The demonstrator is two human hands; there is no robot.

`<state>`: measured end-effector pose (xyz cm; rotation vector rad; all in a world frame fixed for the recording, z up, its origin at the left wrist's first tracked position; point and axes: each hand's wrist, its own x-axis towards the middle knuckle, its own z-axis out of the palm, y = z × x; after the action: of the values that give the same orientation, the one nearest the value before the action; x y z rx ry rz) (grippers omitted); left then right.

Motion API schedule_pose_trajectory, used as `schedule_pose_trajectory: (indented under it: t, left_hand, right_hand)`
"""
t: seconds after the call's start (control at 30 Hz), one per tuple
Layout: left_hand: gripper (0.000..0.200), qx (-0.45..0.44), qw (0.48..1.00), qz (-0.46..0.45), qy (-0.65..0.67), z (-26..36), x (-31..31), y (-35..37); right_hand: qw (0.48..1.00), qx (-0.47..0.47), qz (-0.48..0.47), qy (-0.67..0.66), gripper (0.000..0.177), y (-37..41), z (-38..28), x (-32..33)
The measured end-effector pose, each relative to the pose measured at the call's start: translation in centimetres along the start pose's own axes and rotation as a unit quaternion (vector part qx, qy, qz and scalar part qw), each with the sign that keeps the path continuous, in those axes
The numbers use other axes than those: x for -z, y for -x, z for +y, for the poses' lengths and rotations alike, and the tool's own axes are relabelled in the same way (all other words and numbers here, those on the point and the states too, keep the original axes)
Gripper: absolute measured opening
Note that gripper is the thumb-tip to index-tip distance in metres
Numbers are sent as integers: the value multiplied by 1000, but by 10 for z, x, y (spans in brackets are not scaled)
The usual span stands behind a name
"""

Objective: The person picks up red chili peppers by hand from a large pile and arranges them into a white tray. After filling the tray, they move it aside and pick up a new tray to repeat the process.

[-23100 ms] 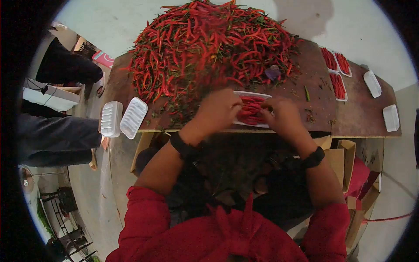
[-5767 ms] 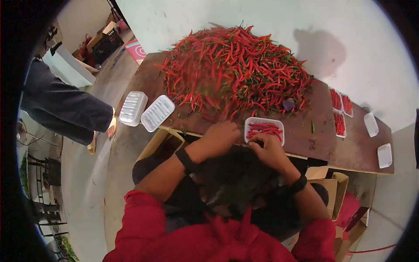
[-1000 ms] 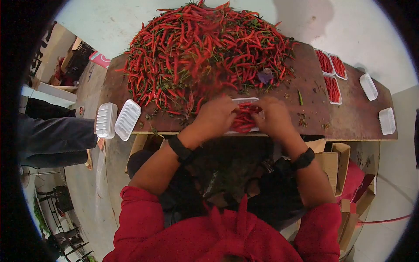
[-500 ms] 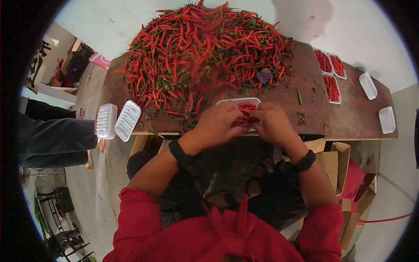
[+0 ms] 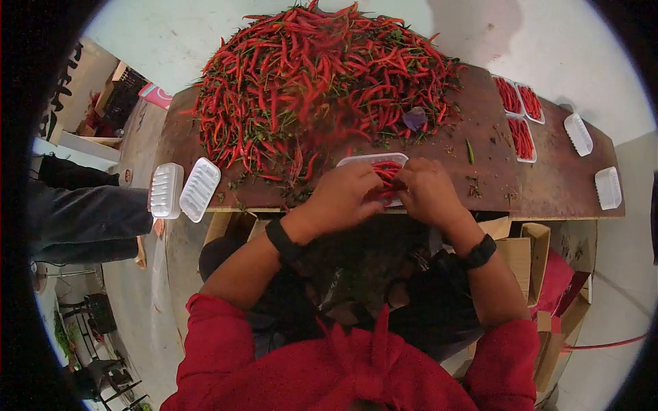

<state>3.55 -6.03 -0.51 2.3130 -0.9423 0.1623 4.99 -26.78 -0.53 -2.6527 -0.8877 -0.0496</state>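
Observation:
A white plastic tray [image 5: 349, 162] sits at the table's near edge, with red chili peppers [image 5: 388, 170] lying lengthwise in it. My left hand [image 5: 345, 194] is at the tray's left side, its thumb and fingers apart beside the peppers. At the right side, my right hand [image 5: 428, 190] has its fingers bent down onto the peppers; its fingertips are partly hidden. Both hands cover much of the tray's near part. Just beyond it rises a large heap of red chili peppers [image 5: 301, 82] with green stems.
Upturned white trays [image 5: 200, 190] lie at the table's left edge. Several filled trays [image 5: 521, 139] stand on the right, with more upturned trays [image 5: 607, 188] farther right. One green chili [image 5: 470, 151] lies near the heap. A person's dark-trousered leg [image 5: 96, 212] is at left; cardboard boxes [image 5: 538, 260] are below.
My left thumb and fingers have spread apart and drawn slightly back from the peppers. The right hand stays at the peppers with a small finger shift. The tray has slid slightly left.

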Motion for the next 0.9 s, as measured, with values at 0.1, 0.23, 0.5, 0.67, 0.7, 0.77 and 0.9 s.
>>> schedule_pose_trajectory:
  t: [0.1,0.23,0.5,0.67,0.7,0.77,0.9]
  left_hand:
    - [30,30,999,-12,7,-2,-1,1]
    - [31,29,1000,-10,-3,-2,-2,1]
    - [30,5,1000,-13,-18,1,-2,2]
    - [25,-15,999,-1,-46,-3,-6,4]
    - [23,-25,998,7,-50,-3,-6,4]
    - [22,-17,999,0,-50,-3,-6,4]
    - [21,-18,998,10,-57,-2,-7,4]
  right_hand:
    - [1000,12,2,8,18,-1,2,-1]
    - [999,22,10,21,17,-1,4,-3]
    - [999,28,31,-2,17,-1,-2,3]
    - [1000,23,11,1,18,-3,2,5]
    - [1000,10,0,-9,17,-3,5,4]
    - [1000,-2,-12,-19,17,-3,6,3]
    - [1000,-1,-2,29,18,-2,4,0]
